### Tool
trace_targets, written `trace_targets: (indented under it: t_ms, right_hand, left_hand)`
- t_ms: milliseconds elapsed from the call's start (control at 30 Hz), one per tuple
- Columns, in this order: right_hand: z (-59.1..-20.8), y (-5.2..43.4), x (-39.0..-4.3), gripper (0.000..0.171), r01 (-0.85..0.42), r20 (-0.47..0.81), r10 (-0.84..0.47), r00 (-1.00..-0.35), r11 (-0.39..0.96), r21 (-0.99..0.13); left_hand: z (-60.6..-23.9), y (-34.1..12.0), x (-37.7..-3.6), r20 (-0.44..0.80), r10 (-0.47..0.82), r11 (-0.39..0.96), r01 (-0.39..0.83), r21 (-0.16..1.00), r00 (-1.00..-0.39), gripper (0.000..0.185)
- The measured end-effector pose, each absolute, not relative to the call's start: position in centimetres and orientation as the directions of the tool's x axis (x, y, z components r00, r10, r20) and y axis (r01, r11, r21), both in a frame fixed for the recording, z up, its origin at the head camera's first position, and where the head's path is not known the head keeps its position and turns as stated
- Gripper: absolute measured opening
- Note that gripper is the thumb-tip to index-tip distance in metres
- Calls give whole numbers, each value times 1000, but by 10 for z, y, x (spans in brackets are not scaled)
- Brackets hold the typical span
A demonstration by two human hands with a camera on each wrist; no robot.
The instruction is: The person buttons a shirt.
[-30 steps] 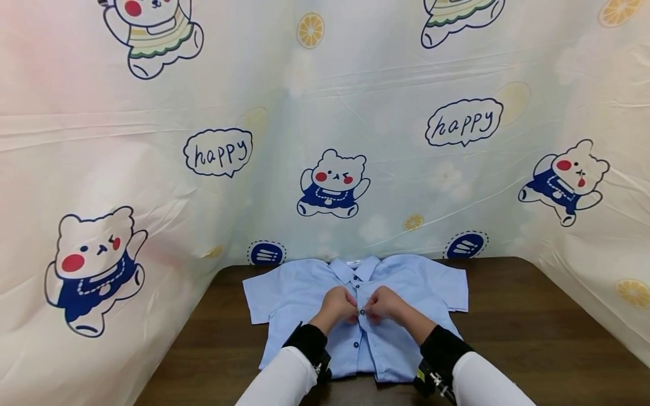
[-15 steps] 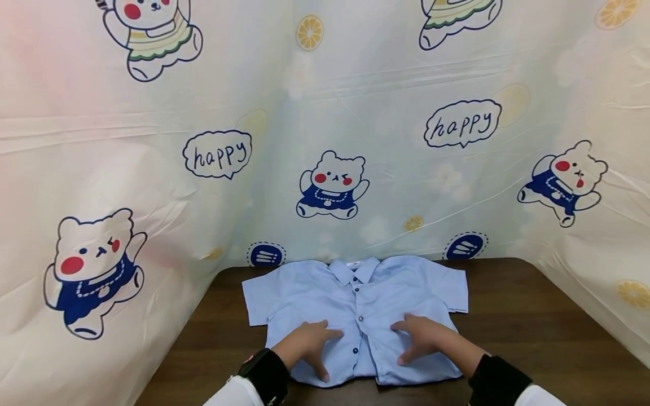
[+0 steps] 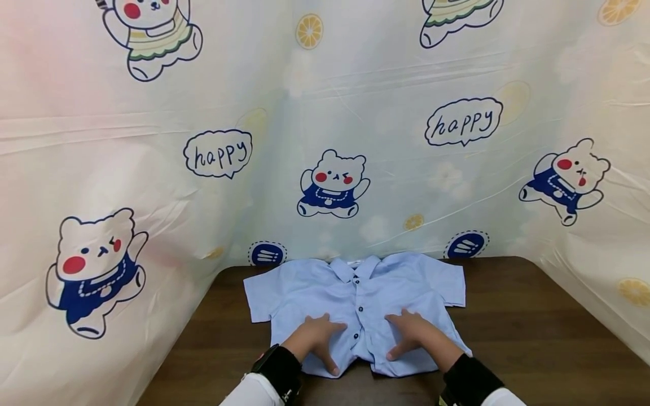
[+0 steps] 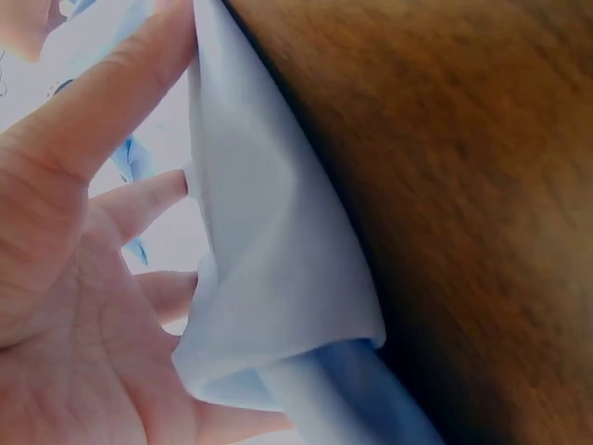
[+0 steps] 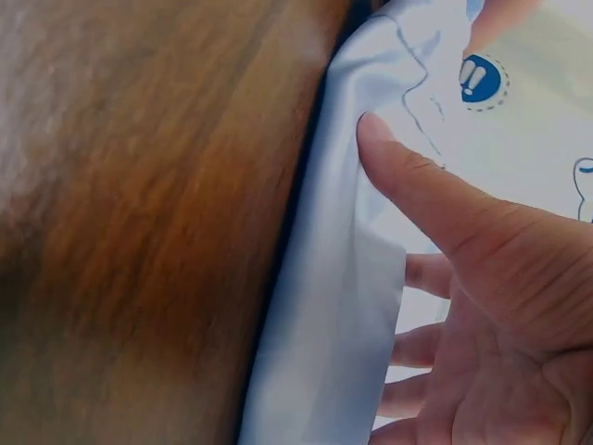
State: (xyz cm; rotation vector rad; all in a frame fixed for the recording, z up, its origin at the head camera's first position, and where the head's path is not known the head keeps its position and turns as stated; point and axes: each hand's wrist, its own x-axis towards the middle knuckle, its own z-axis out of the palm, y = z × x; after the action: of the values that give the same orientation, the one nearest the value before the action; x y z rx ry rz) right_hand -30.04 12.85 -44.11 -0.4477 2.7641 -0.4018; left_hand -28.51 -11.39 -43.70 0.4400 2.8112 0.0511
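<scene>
A light blue short-sleeved shirt (image 3: 310, 290) lies front up, collar pointing away from me, with dark buttons (image 3: 361, 309) down its front. My left hand (image 3: 319, 337) spreads over its lower left front, and my right hand (image 3: 410, 332) over the lower right. Both thumbs reach down near the hem, fingers extended. In the left wrist view, the thumb (image 4: 120, 88) and fingertips touch the cloth beside a turned-over hem (image 4: 278, 241). The right wrist view has the thumb (image 5: 408, 171) pressing on the cloth, its fingertips partly hidden behind the fabric.
The shirt lies on a dark brown wooden table (image 3: 513, 338). A pale printed curtain (image 3: 396, 186) with cartoon bears hangs behind and along both sides. Black bands (image 3: 278, 369) circle both wrists below white sleeves.
Both hands have left the middle button, which they were pinching, and spread apart onto the lower front. The lower shirt has since shifted slightly away from me, with its two halves closer together.
</scene>
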Motion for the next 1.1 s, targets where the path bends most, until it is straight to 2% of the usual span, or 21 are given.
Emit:
trace_targets:
  t_ms: [100, 167, 300, 333, 400, 467, 533, 667, 800, 900, 1100]
  right_hand:
    - [-438, 127, -297, 79, -286, -220, -358, -907, 909, -302]
    - [-433, 124, -293, 69, -311, -149, -369, -917, 899, -308]
    - [-426, 109, -281, 33, -383, 33, -397, -917, 853, -354]
    - [-426, 104, -277, 28, -395, 57, -404, -913, 841, -371]
    - [-428, 95, -272, 29, -411, 70, -419, -906, 825, -387]
    - [-432, 87, -268, 34, -404, 48, -419, -907, 833, -377]
    - [-436, 80, -265, 37, -394, 40, -404, -914, 857, -333]
    - [-440, 73, -263, 34, -376, 78, -368, -926, 894, -245]
    - [-439, 70, -263, 28, -375, 112, -358, -927, 892, -253]
    - [-439, 72, -262, 27, -371, 130, -348, -928, 879, -300]
    - [-443, 76, -263, 32, -427, 266, -337, -903, 774, -468]
  left_hand:
    - [-432, -115, -280, -296, 248, 969, 231, 90, -922, 87]
    - [-429, -116, -275, -267, 226, 974, 207, 95, -937, 71]
    - [-424, -110, -268, -89, 252, 957, 235, 169, -964, 26]
    - [-424, -107, -267, -35, 267, 946, 255, 200, -963, 18]
    - [-426, -99, -266, 36, 293, 921, 292, 258, -956, 7]
    - [-429, -91, -265, 69, 312, 905, 318, 283, -948, 9]
    - [-434, -82, -265, 83, 326, 907, 336, 254, -942, 16]
    - [-441, -69, -265, 84, 317, 931, 327, 164, -945, 24]
    - [-446, -63, -265, 83, 274, 945, 285, 162, -958, 24]
    - [-449, -63, -265, 89, 237, 937, 252, 242, -967, 25]
    - [-456, -72, -268, 136, 145, 814, 196, 547, -980, 29]
